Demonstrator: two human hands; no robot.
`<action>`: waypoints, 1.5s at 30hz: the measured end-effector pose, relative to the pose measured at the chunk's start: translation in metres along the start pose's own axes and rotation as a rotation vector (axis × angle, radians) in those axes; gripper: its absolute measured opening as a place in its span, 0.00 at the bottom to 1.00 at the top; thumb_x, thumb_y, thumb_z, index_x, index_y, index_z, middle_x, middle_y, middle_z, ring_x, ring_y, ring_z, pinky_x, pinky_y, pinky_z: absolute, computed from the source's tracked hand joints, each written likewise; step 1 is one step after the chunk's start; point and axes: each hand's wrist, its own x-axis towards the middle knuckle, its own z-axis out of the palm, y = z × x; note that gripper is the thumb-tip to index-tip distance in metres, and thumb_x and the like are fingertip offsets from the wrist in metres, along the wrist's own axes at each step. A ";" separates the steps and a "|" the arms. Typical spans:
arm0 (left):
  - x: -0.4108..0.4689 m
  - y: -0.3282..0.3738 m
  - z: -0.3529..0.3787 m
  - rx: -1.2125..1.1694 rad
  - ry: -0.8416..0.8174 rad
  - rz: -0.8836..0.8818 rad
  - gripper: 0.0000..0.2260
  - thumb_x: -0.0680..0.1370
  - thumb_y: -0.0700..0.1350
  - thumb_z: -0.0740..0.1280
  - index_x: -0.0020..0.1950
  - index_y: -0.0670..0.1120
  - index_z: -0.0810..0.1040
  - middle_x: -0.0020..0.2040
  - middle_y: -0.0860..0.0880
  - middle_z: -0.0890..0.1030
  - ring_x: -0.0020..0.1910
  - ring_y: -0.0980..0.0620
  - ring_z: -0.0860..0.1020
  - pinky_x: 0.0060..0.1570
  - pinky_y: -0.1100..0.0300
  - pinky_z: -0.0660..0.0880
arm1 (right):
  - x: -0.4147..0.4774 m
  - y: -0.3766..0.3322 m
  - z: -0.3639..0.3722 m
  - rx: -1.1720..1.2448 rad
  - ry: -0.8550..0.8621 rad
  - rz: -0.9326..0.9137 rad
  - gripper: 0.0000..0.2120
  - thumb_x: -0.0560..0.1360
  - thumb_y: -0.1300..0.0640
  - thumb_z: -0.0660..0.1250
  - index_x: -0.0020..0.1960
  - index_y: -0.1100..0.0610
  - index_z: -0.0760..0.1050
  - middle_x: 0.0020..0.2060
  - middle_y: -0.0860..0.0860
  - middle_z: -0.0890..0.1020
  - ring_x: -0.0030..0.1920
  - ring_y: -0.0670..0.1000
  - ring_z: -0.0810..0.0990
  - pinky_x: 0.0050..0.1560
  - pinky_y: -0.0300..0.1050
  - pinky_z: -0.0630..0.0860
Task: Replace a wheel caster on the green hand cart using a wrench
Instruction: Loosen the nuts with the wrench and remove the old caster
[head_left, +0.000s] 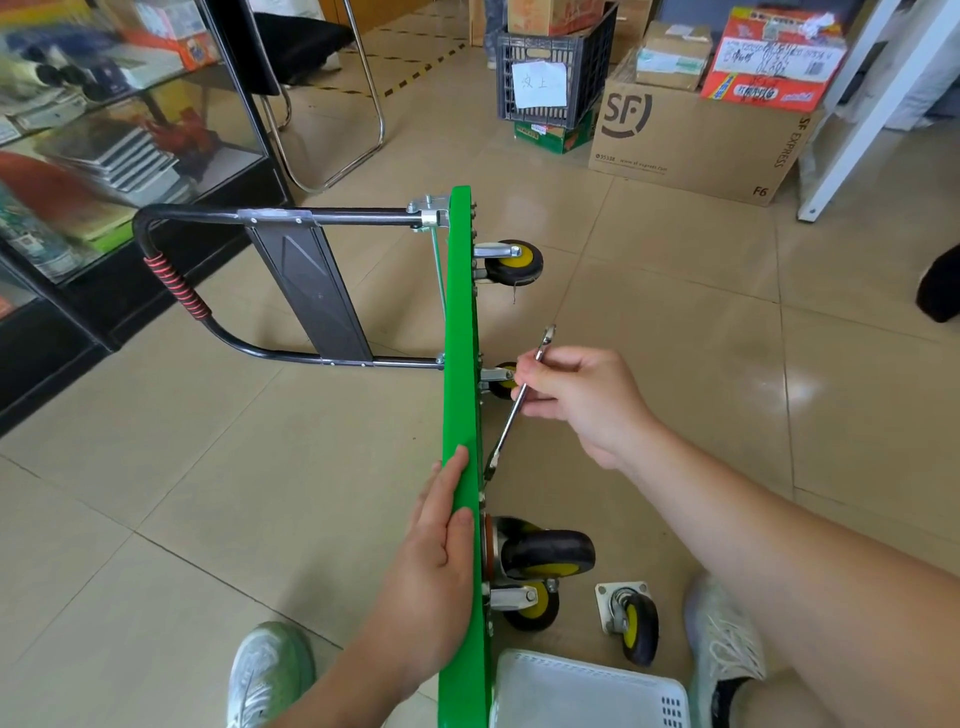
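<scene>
The green hand cart (460, 332) stands on its side edge on the tiled floor, its black handle (208, 291) folded out to the left and its casters facing right. My left hand (441, 525) rests on the cart's upper edge, fingers straight along the green deck. My right hand (576, 400) grips a silver wrench (519, 402) by its shaft; the wrench's lower end sits against the cart's underside near a bolt. Mounted casters (545, 556) with black tyres and yellow hubs stick out to the right. A loose caster (631, 621) with its plate lies on the floor.
A white plastic basket (587, 691) sits at the bottom beside the cart. My two shoes (270, 675) flank it. A glass display cabinet (104, 156) stands on the left, a chair (322, 93) behind it, and cardboard boxes (696, 140) with a dark crate (550, 67) lie further back.
</scene>
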 end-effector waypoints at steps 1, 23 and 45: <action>0.000 0.000 0.000 0.000 0.000 0.002 0.22 0.88 0.48 0.51 0.73 0.75 0.54 0.81 0.63 0.58 0.79 0.67 0.52 0.81 0.59 0.50 | 0.003 0.003 0.000 0.004 0.004 0.033 0.02 0.76 0.63 0.73 0.48 0.59 0.83 0.42 0.55 0.85 0.42 0.53 0.86 0.42 0.44 0.82; 0.001 -0.003 0.002 0.002 0.023 0.036 0.22 0.87 0.45 0.53 0.70 0.74 0.58 0.80 0.64 0.58 0.78 0.72 0.52 0.76 0.72 0.48 | 0.018 0.023 0.010 -0.013 -0.076 0.216 0.05 0.75 0.62 0.73 0.50 0.61 0.81 0.46 0.59 0.85 0.46 0.57 0.86 0.46 0.49 0.84; 0.000 0.000 0.001 0.010 0.017 0.011 0.22 0.87 0.46 0.52 0.73 0.73 0.56 0.81 0.63 0.58 0.79 0.69 0.53 0.80 0.64 0.49 | 0.018 0.014 0.019 -0.062 -0.062 0.179 0.07 0.76 0.61 0.74 0.52 0.61 0.82 0.48 0.58 0.86 0.47 0.56 0.87 0.44 0.46 0.84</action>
